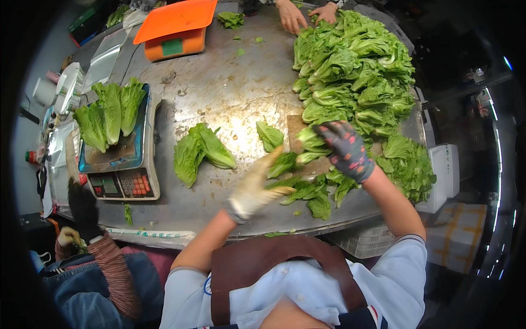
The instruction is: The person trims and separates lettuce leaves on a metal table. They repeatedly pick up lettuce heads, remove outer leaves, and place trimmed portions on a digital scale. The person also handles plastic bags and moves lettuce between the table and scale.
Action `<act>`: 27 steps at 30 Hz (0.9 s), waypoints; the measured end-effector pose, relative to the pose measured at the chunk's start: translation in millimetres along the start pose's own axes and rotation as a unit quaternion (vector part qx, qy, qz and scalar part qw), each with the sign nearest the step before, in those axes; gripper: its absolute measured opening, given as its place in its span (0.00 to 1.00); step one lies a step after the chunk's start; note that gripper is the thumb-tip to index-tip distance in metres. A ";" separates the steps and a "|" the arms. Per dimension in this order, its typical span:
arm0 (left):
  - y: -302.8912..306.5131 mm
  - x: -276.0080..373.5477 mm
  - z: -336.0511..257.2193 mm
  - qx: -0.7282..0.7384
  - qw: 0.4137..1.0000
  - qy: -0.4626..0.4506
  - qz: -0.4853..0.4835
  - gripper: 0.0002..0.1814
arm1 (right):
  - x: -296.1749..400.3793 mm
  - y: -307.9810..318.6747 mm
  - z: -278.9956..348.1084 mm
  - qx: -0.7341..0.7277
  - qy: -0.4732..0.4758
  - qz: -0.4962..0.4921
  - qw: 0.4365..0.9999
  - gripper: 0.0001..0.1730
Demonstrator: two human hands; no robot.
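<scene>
My left hand (255, 187), in a cream work glove with a grey cuff, is blurred. Its fingers are spread above the metal table, with nothing held. In a dark glove with red and pink patches, my right hand (346, 150) grips a romaine lettuce (311, 142), its pale stem end turned left. Loose lettuce leaves (306, 191) lie between and below my hands. One leaf (269, 135) rests just beyond my left fingertips. Further left are lettuce heads (204, 150) on the table. A large pile of romaine lettuce (353, 78) covers the right side.
On the left, a digital scale (119, 164) carries several lettuce heads (111, 111). An orange scale (176, 31) stands at the back. A co-worker's hands (292, 16) touch the pile's far end. Another person's dark-gloved hand (83, 209) is lower left. White crates (363, 240) sit below the table's edge.
</scene>
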State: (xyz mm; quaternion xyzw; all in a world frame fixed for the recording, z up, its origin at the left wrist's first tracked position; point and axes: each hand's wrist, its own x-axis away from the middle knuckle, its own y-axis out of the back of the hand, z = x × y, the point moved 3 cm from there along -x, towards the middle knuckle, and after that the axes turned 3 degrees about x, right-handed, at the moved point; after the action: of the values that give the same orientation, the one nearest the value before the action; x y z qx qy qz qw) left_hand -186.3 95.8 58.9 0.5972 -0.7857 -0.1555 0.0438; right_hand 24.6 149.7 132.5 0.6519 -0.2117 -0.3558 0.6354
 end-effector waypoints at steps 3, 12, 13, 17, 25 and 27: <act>-20.9 -11.5 9.4 -0.008 0.997 0.070 -0.041 0.29 | -3.0 -20.1 27.4 -0.043 -0.072 0.021 0.996 0.42; -22.7 -5.3 59.5 0.627 0.724 0.236 -0.164 0.09 | 64.1 -91.5 28.1 -0.531 -0.334 0.014 0.779 0.22; -28.6 -3.4 58.5 0.611 0.734 0.248 -0.158 0.09 | 70.5 -120.9 38.2 -0.583 -0.360 0.073 0.724 0.22; -27.6 6.8 61.1 0.469 0.832 0.269 -0.123 0.14 | 46.0 -184.6 59.4 -0.757 -0.367 -0.104 0.531 0.25; 71.9 -0.4 52.9 0.353 0.906 0.209 -0.105 0.11 | -65.1 -164.0 78.6 -0.792 -0.273 0.020 0.546 0.36; 68.4 7.6 41.2 0.387 0.894 0.151 -0.171 0.11 | -62.3 -185.6 82.9 -0.952 -0.228 0.049 0.196 0.32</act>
State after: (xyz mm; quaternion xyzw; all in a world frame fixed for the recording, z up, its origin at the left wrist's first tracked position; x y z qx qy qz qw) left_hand -262.3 112.8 39.3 0.7082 -0.6536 0.2478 -0.0994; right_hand -109.8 158.0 -32.1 -0.5687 0.1200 -0.3889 0.7148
